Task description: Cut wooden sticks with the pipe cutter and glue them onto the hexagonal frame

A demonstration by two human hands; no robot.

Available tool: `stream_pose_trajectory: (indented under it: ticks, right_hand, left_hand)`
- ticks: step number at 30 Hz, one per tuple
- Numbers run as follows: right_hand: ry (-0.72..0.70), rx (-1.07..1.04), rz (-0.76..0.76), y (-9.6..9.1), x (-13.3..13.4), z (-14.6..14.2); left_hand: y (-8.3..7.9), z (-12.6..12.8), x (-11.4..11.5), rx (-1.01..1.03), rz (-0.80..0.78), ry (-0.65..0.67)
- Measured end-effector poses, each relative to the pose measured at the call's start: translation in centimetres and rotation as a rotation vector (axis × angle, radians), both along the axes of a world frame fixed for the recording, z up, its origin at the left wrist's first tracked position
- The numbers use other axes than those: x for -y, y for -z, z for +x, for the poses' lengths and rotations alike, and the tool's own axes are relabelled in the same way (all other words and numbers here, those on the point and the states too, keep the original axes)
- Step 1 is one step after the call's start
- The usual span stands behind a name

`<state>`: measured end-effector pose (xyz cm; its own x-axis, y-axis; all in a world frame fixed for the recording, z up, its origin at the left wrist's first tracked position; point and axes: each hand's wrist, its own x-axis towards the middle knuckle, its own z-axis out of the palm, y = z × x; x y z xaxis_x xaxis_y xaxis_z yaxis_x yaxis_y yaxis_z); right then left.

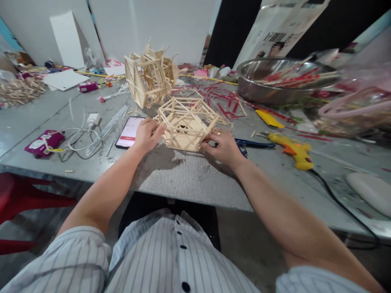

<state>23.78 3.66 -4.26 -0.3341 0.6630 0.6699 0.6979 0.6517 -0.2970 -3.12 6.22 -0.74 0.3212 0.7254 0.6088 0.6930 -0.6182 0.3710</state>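
In front of me on the grey table stands a many-sided frame of thin wooden sticks, with a flat stick base. My left hand has its fingers closed on the frame's left side, above a lit phone. On the lower right corner of the frame, my right hand pinches with thumb and fingers; a ring shows on one finger. Blue-handled pliers lie just past the right hand, partly hidden by it. Behind sits a taller stick frame, apart from my hands.
To the right lies a yellow glue gun with a black cord. A steel bowl holding red-and-wood sticks stands behind it. Red strips litter the table's back. At left are a purple box, white cable and a red stool.
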Motion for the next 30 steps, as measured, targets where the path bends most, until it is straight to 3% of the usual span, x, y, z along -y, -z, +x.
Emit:
stream_pose_trajectory:
  ticks: [4, 9, 13, 19, 23, 25, 27, 30]
  right_hand:
    - [-0.004, -0.008, 0.009, 0.1, 0.2, 0.0]
    - [0.022, -0.001, -0.055, 0.0, 0.7, 0.3]
    - [0.023, -0.044, -0.021, 0.0, 0.8, 0.3]
    - [0.062, -0.126, 0.046, -0.9, 1.6, 0.3]
    - [0.291, -0.393, -0.017, -3.0, 1.7, 2.5]
    - [0.463, -0.452, -0.06, -4.4, 0.8, 4.2]
    - [0.578, -0.382, -0.081, -5.6, -1.2, 5.8]
    - [0.583, -0.129, -0.254, -6.5, -5.3, 7.3]
  left_hand:
    - [-0.4, -0.3, 0.2, 0.103, 0.044, -0.12]
    - [-0.3, -0.1, 0.3, 0.111, 0.043, -0.137]
    - [0.0, -0.1, 0.3, 0.083, 0.007, -0.075]
    - [-0.1, 0.1, 0.3, -0.014, 0.003, 0.125]
    - [-0.6, -0.1, 0.2, -0.025, 0.101, 0.15]
    - [-0.8, -0.3, 0.2, -0.013, 0.154, 0.17]
    - [-1.0, -0.5, 0.3, -0.019, 0.166, 0.177]
    - [-1.1, -0.6, 0.6, -0.016, 0.184, 0.186]
